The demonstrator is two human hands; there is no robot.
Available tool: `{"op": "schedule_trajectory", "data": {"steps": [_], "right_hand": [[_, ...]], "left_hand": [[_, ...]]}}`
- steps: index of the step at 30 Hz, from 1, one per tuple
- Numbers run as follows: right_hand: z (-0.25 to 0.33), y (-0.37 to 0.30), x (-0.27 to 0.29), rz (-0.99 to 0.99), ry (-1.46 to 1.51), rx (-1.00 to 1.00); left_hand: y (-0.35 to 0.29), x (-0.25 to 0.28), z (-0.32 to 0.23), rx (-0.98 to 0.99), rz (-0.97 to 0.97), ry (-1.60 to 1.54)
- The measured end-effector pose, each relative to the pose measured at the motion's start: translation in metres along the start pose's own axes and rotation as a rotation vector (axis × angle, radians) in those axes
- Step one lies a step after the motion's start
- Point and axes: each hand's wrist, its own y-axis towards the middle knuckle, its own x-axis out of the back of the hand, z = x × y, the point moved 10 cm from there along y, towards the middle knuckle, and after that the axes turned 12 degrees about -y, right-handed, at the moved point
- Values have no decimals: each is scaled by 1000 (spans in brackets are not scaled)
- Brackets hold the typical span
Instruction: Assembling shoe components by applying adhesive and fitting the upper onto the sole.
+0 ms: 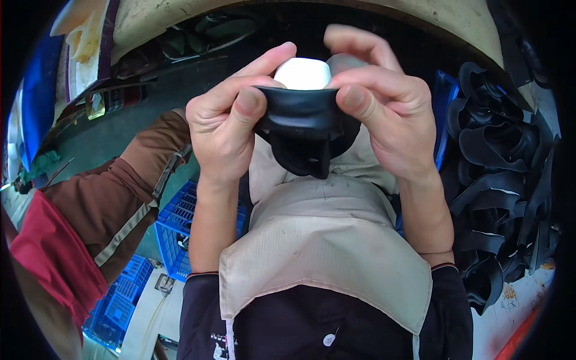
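Note:
Between my two hands, in front of my apron, is a black leather shoe upper, its edge held roughly level. My left hand is closed on its left end, thumb on the near face and fingers behind. At the other end my right hand pinches the edge between thumb and forefinger; its upper fingers are raised and smeared by motion. A bright white rounded piece shows just above the edge, between my fingers. I cannot make out what it is or whether it touches the upper. A darker flap hangs below.
Several similar black uppers are piled to my right, beside a blue panel edge. Blue plastic crates stand low at my left. Further left is another person's brown-trousered leg. A beige worktop edge runs across the far side.

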Motion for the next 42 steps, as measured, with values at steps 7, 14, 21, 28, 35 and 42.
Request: {"op": "schedule_trajectory", "data": {"steps": [7,14,21,28,35,42], "right_hand": [[14,4,2,-127,-66,145],[14,12,1,-66,-36,114],[20,16,2,-18,-6,73],[19,19,-1,-12,33,168],[13,13,-5,1,-1,11],[3,12,-5,11,11,-195]], "left_hand": [[-6,-1,-15,19,-247,52],[-7,-8,-28,-48,-272,88],[-12,-6,-24,5,-357,72],[-17,-6,-26,8,-374,73],[-28,-1,-14,103,-455,73],[-30,0,-4,296,-564,-81]]}}
